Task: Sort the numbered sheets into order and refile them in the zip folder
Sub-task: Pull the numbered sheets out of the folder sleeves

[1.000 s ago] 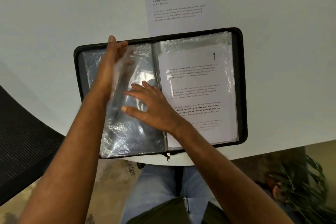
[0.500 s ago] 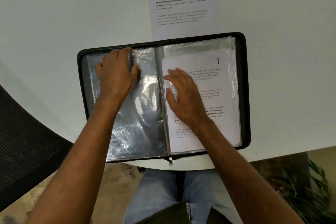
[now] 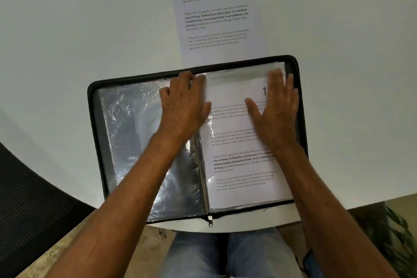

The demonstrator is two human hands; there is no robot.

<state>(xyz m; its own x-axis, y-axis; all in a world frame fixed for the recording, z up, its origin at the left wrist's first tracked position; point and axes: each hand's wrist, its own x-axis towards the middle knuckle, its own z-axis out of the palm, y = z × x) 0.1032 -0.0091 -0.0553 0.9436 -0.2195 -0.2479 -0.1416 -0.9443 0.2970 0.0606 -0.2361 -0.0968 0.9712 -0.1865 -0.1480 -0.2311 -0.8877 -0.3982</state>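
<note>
A black zip folder (image 3: 93, 133) lies open on the white table, its clear plastic sleeves fanned to both sides. In the right-hand sleeve sits a printed sheet numbered 1 (image 3: 237, 165). My left hand (image 3: 184, 106) lies flat over the spine near the folder's top edge, fingers straight. My right hand (image 3: 276, 108) presses flat on the upper right of sheet 1, partly covering the number. The left-hand sleeve (image 3: 130, 133) holds no sheet. A second printed sheet (image 3: 216, 11) rests on the table beyond the folder, its number out of view.
The table's curved near edge runs just under the folder, whose zip pull (image 3: 210, 223) hangs over it. A dark mesh chair (image 3: 29, 205) stands at the left. A plant (image 3: 397, 237) is at the lower right. My jeans-clad legs are below the table.
The left hand let the sleeve fall flat, then slid right to the spine. The right hand moved from the left page across to the top right of sheet 1.
</note>
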